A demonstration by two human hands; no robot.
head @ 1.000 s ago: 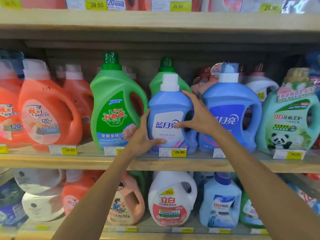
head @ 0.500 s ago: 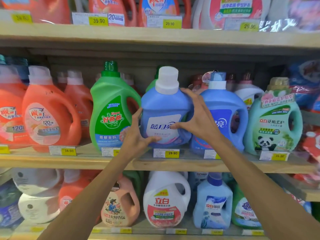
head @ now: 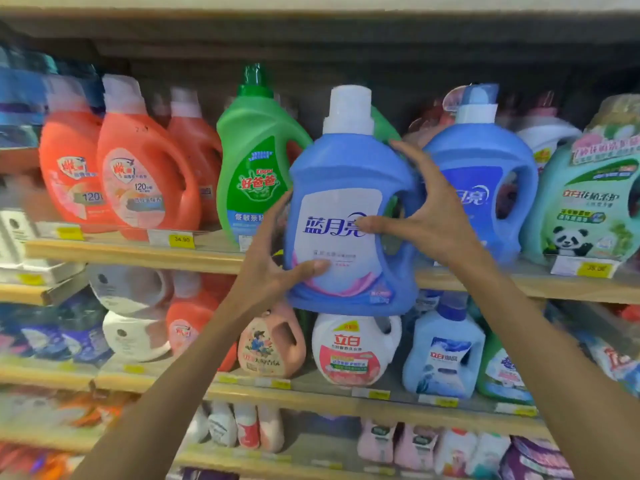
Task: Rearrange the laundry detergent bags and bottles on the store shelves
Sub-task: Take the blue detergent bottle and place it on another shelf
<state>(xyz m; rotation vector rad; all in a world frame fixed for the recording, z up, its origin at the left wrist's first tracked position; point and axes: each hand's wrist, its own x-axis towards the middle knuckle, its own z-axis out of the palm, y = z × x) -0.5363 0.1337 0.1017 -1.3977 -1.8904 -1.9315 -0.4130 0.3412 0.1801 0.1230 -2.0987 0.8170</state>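
Detergent bottle (head: 341, 202) clamped from both sides, left hand (head: 273, 275) at base, right hand (head: 429, 216) at handle

**Single view: head-worn wide-angle camera, facing the store shelves square-on, close in.**

Looks forward and a little down along both forearms. Left hand (head: 273, 271) and right hand (head: 433, 216) sit mid-frame, nearest the lens, gripping a blue bottle (head: 346, 168). Shelf edge (head: 138, 252) runs level with the hands, behind them; two more rows lie below the wrists. Upper shelf underside (head: 311, 39) spans the top, above the hands. Frame edges bow and blur.
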